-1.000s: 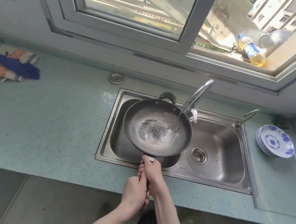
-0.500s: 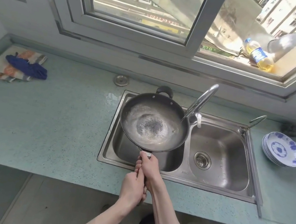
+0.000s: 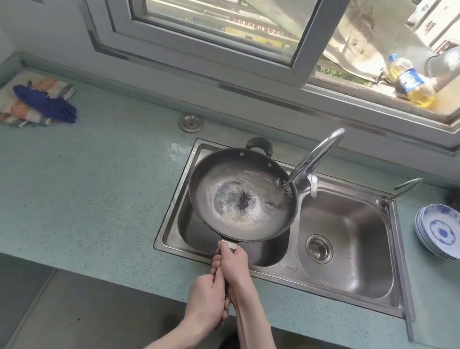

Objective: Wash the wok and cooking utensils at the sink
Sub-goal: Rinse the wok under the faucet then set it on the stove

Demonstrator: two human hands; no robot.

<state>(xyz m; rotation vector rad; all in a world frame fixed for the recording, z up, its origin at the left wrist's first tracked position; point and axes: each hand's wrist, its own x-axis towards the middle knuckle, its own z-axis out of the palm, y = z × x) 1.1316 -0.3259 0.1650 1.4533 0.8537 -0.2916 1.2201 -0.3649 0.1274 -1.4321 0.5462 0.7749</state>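
**Wok held over the left basin of the sink**

Nearest to the camera, two bare forearms reached forward over the edge of the surface (image 3: 68,210). The left hand (image 3: 205,300) was closed around the rear part of the long handle of the wok, and the right hand (image 3: 231,267) was closed around the same handle just ahead of it, close to the metal piece where the handle joins the pan. The two hands touched each other on the handle.

The wok (image 3: 242,195) was a dark round pan, and it was over the left basin of the double sink (image 3: 340,289). It covered most of that basin. Whether it rested on the basin or was held above it, I cannot tell. Water lay inside the wok, with foam or ripples around the dark middle. A small black loop handle was at the far rim of the wok.

The right basin was beside it, with a round drain strainer (image 3: 319,248) at the bottom. The curved tap (image 3: 315,157) stood behind the wall between the two basins, and its spout pointed toward the right rim of the wok.

On the surface to the right of the sink stood a stack of blue and white plates (image 3: 448,232). Far to the left lay a striped cloth (image 3: 23,110) with a blue cloth (image 3: 45,103) on top of it. Behind the sink lay a small round metal plug (image 3: 191,123).

Farthest away, on the window ledge, a bottle of yellow oil (image 3: 410,80) lay on its side near a metal bowl (image 3: 448,62).
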